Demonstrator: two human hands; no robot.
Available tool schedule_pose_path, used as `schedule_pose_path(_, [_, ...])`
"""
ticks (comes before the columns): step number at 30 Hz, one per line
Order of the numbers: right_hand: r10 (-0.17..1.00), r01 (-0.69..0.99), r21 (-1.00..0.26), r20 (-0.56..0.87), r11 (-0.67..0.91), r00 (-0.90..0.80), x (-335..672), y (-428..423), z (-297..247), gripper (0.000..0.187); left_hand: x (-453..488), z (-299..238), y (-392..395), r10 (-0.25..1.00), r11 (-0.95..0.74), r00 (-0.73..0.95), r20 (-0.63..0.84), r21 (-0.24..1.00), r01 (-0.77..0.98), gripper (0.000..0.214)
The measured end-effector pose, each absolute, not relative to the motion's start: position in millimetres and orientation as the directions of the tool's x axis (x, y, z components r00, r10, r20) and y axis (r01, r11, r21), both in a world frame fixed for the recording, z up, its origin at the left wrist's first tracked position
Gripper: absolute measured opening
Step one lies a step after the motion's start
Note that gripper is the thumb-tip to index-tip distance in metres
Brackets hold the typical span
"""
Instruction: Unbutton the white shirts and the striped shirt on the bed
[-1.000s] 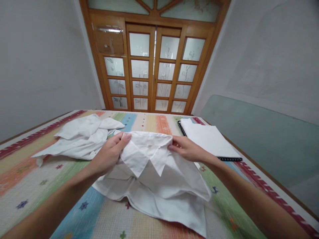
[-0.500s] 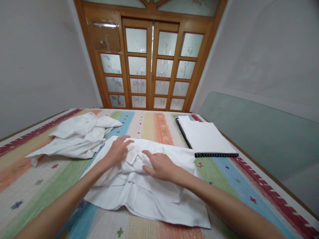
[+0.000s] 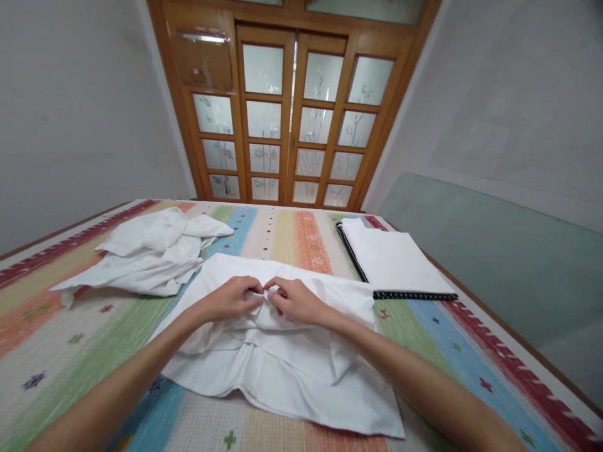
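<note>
While the left hand (image 3: 235, 300) and right hand (image 3: 296, 301) almost meet over the white garment (image 3: 282, 380) at the near middle, bent fingers (image 3: 249, 282) hide its cloth; whether either grips cannot be told. Both forearms (image 3: 141, 359) are cut off.

The left forearm (image 3: 141, 358) and right forearm (image 3: 405, 364) are slanting inward from the near corners; the left hand (image 3: 234, 297) and right hand (image 3: 298, 302) are facing each other, fingers bending, fingertips sitting close together.
</note>
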State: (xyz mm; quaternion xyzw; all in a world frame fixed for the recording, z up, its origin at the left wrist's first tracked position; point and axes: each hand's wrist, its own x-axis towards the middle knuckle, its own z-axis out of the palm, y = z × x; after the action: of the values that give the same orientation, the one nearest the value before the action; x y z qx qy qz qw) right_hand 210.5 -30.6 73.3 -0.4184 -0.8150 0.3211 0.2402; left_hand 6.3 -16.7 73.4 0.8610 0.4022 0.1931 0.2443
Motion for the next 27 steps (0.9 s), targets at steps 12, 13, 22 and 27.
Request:
schedule_pose_path(12, [0.891,0.227,-0.940,0.137,0.255,-0.432,214.2,-29.9,63.4,0.034,11.9,86.1,-31.5,0.855,-0.412,0.506,0.114,0.743,0.527,0.034])
schedule_pose_path(13, [0.896,0.231,-0.936,0.153,0.267,-0.417,215.4,-30.6,63.7,0.031,12.1,85.5,-31.2,0.862,-0.398,0.496,0.103,0.743,0.537,0.035])
schedule_pose_path(22, [0.914,0.266,-0.879,0.348,0.395,-0.209,212.2,-46.1,66.9,0.004,16.1,87.4,-39.1,0.817,-0.490,0.569,0.096,0.637,0.595,0.018])
schedule_pose_path(27, [0.944,0.151,-0.967,0.156,0.206,-0.290,209.2,-48.8,65.7,0.008,19.3,85.6,-50.3,0.764,-0.596,0.620,0.177,0.562,0.573,0.020])
